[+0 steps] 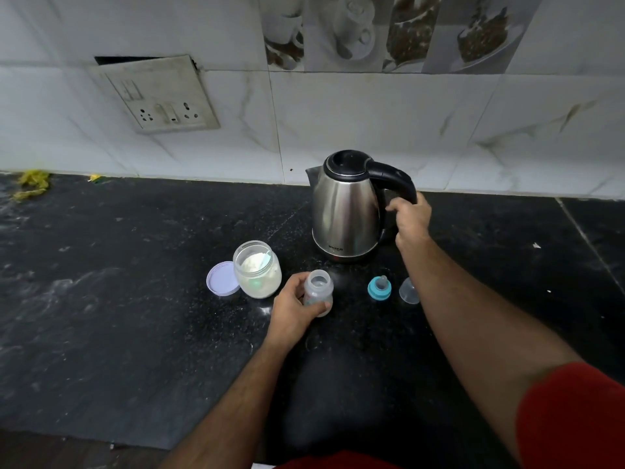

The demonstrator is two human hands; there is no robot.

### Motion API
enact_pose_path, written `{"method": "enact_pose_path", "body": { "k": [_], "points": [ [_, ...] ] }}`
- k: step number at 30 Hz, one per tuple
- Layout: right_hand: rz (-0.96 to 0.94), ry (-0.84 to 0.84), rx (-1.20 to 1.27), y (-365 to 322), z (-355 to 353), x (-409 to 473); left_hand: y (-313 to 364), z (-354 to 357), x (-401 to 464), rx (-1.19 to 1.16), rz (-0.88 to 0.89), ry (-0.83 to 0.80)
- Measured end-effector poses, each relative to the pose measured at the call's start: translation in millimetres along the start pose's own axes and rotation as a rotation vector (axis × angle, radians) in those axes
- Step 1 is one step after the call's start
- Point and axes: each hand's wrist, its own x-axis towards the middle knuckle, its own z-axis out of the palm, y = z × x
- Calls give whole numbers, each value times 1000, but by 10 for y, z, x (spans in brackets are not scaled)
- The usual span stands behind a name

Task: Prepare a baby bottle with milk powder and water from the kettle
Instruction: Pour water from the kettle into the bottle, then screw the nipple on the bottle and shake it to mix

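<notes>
head view, near to far: the left hand (pixel 295 308) is wrapped around the baby bottle (pixel 318 291), which stands upright on the black counter (pixel 135 299), long axis vertical, mouth open to the top. the bottle looks empty or nearly so; i cannot tell if any powder is in it. just left of that grip stands the open glass jar (pixel 257 269), part full of white milk powder with a pale scoop (pixel 265 259) resting in it, and its lilac lid (pixel 221 277) leans against the jar's far-left side. to the right of the bottle, apart from it, lie the teal nipple ring (pixel 379 288) and the clear cap (pixel 408 291).

farther out, the right hand (pixel 411 216) is closed around the black handle (pixel 394 179) of the steel kettle (pixel 345 211), which rests on the counter with its lid down. its spout (pixel 313 172) points left, away from that grip. the bottle mouth sits nearer than the kettle and a little left of its base, so in my judgement the pour turns on lifting the kettle and tipping the spout down toward the bottle held by the left hand. the narrow mouth makes spilling a risk.
</notes>
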Motion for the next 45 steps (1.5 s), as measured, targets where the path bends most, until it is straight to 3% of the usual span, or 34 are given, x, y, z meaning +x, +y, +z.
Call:
{"method": "enact_pose_path", "body": {
  "k": [14, 23, 29, 38, 45],
  "points": [
    [22, -101, -201, 35, -125, 147, 66, 20, -37, 15, 24, -2],
    [-212, 202, -453, 43, -449, -357, 72, -17, -175, 13, 56, -21],
    [-346, 58, -471, 290, -697, -1034, -6, -54, -329, 5, 62, -70],
    [-240, -61, -633, 1062, -1043, -1825, -75, -37, -585, 56, 77, -127],
    [-203, -76, -734, 1136, -1090, -1778, -126, -33, -700, 50, 87, -152]
  ]
}}
